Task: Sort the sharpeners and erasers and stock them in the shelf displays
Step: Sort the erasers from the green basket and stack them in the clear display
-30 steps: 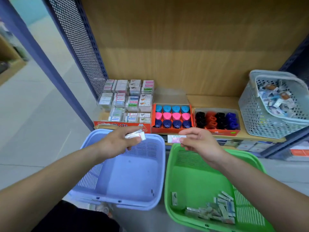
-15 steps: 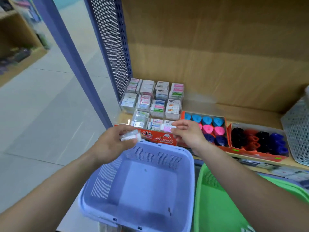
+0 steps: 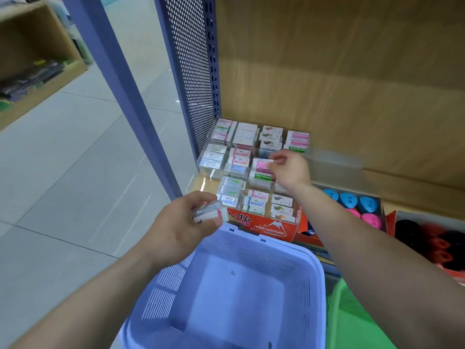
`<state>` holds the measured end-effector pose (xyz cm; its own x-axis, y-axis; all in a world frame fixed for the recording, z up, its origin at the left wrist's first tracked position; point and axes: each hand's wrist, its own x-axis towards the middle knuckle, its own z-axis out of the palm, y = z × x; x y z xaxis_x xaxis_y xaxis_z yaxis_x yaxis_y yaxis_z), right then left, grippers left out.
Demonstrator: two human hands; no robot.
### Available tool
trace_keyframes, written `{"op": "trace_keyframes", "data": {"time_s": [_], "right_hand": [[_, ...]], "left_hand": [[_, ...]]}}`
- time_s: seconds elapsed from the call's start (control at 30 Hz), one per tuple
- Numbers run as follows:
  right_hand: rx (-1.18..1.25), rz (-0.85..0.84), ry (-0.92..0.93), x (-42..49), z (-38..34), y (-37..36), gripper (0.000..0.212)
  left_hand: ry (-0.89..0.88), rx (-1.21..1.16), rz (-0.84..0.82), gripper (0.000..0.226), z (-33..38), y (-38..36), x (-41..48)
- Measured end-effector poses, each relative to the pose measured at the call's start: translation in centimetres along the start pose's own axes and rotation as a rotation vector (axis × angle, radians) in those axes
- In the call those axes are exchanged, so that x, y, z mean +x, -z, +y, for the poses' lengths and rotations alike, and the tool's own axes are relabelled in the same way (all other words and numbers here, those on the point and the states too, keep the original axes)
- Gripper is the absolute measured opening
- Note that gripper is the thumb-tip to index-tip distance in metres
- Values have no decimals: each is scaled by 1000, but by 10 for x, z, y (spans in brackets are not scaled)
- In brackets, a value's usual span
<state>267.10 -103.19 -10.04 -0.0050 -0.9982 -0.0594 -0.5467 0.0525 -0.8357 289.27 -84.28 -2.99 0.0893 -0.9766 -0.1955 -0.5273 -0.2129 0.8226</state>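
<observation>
Found pink-labelled eraser (image 3: pixel 263 162) pinched flat in right hand (image 3: pixel 292 170) over middle row of tiered eraser display (image 3: pixel 266 229). Saw stack of wrapped erasers (image 3: pixel 210 214) gripped in left hand (image 3: pixel 181 227), just left of display front. Logged blue and pink sharpeners (image 3: pixel 348 199) upright, just right of display.

Lilac slotted basket (image 3: pixel 312 268); green basket (image 3: pixel 352 321); orange eraser display box (image 3: pixel 266 226), white lettering; blue (image 3: pixel 348 199), pink sharpeners (image 3: pixel 372 220); perforated blue-grey panel (image 3: pixel 187 59)

Perforated metal panel (image 3: pixel 186 71) w/ purple post (image 3: pixel 123 96) beside it. Tiled floor (image 3: pixel 63 172) to the left. 2nd wooden shelf (image 3: pixel 25 39) far left.
</observation>
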Motion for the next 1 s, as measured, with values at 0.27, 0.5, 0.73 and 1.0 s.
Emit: {"op": "trace_keyframes", "data": {"time_s": [0.27,0.5,0.73,1.0], "right_hand": [[-593,-76,218,17,11,-10,28],[-392,-184,247,-21,-18,15,36],[387,-505,160,-114,-80,43,16],[473,-522,148,-124,-88,58,12]], "left_hand": [[14,-120,27,24,8,-3,9],[36,-211,22,43,18,-2,8],[43,-377,-28,49,31,-6,4],[14,-494,-102,61,43,-10,-3]]}}
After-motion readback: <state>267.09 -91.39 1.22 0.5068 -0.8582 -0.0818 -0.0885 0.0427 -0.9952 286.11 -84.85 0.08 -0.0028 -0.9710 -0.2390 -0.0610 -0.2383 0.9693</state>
